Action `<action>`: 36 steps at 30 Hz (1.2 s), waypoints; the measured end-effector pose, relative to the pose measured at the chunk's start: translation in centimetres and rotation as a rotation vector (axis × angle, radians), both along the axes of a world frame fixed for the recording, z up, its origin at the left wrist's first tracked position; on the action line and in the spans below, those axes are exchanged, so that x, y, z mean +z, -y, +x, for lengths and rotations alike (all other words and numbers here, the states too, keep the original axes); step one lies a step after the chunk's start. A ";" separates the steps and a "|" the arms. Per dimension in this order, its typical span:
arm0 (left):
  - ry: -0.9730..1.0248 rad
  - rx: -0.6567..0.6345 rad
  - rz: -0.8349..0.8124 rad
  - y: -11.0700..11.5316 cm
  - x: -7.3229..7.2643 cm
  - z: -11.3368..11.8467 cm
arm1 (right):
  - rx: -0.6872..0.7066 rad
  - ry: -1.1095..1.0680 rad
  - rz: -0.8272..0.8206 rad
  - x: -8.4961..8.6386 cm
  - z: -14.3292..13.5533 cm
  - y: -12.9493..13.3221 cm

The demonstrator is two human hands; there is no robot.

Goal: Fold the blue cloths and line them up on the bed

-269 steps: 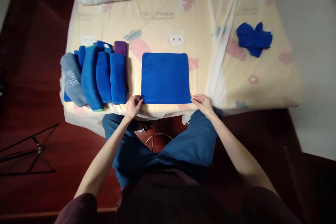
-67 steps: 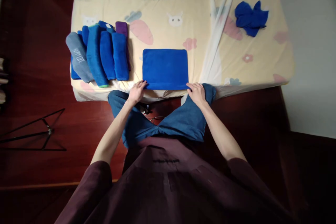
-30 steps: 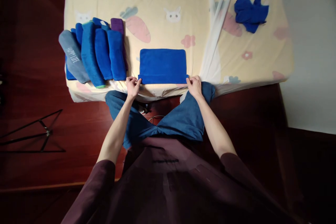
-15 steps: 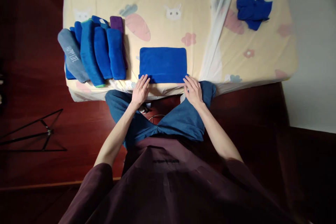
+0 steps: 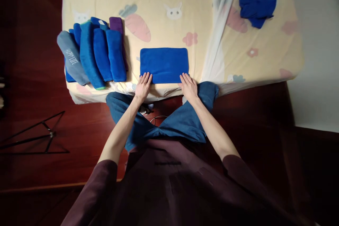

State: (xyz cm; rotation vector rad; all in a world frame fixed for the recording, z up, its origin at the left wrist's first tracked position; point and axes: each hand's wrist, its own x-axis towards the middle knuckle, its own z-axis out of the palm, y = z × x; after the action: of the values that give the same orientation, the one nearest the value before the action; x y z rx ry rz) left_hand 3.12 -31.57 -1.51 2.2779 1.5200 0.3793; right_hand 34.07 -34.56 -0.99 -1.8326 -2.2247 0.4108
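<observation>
Two hands, your left hand and right hand, rest fingers outstretched, pinching nothing, along the near side of the flat blue rectangular cloth by the cream carrot-print bed's edge, where uneven pressure could skew it.

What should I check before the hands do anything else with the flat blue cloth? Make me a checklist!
1. Left hand at the cloth's near edge: ok.
2. Right hand at that edge, towards the other end: ok.
3. Flat blue cloth lying smooth on top: ok.
4. Its hidden layers lined up: cannot tell.
5. Rolled cloths apart from it, on the left: ok.
6. Crumpled blue cloth spread flat: not ok, bunched up.
</observation>
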 end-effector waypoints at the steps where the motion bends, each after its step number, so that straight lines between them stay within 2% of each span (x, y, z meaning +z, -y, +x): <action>1: 0.003 0.000 -0.001 -0.4 0.0 0.0 | -0.004 0.003 0.003 0.0 0.0 -0.3; 4: -0.023 -0.018 -0.011 -1.5 0.2 -0.2 | -0.008 0.018 0.008 0.2 0.1 -1.4; 7: -0.093 -0.041 -0.021 -1.5 1.1 -0.5 | 0.007 0.038 -0.005 0.8 0.6 -2.0; 12: -0.171 -0.096 -0.035 0.9 2.5 -1.8 | 0.096 0.019 -0.037 1.9 1.9 -0.6; 16: -0.030 -0.076 -0.047 2.2 1.9 -3.0 | 0.088 -0.124 -0.024 1.3 3.0 0.2; 21: 0.273 0.029 -0.021 1.5 0.7 -4.1 | -0.076 -0.405 -0.013 -0.5 4.2 -1.1; 27: 0.416 0.296 0.007 0.3 0.2 -4.0 | -0.267 -0.692 0.004 -2.8 4.7 -2.8; 31: 0.549 0.439 0.003 -1.1 -0.1 -3.0 | -0.345 -0.749 0.055 -3.9 4.4 -4.0; 36: 0.579 0.514 0.012 -2.5 -0.3 -2.4 | -0.383 -0.712 0.091 -4.1 4.2 -5.3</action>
State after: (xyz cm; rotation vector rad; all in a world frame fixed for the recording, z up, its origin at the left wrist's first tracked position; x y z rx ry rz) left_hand 0.73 -29.02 -1.83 1.5417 1.7338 1.0774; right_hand 38.22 -29.26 -5.12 -1.6582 -1.3700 0.7271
